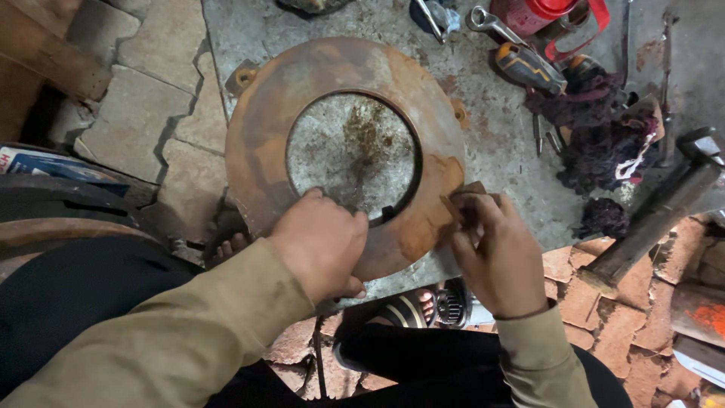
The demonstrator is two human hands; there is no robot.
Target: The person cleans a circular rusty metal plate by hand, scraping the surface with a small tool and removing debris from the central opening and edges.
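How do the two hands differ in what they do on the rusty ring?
The left hand lies on the rusty ring, fingers hooked over its inner edge; the right hand pinches a small brown folded piece against the ring's outer face. The left holds nothing loose. Both touch the ring's near side.

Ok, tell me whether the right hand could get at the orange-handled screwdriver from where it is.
Probably yes. The right hand holds a small brown piece at the rusty ring plate; the orange-handled screwdriver lies beyond it, with only bare slab between.
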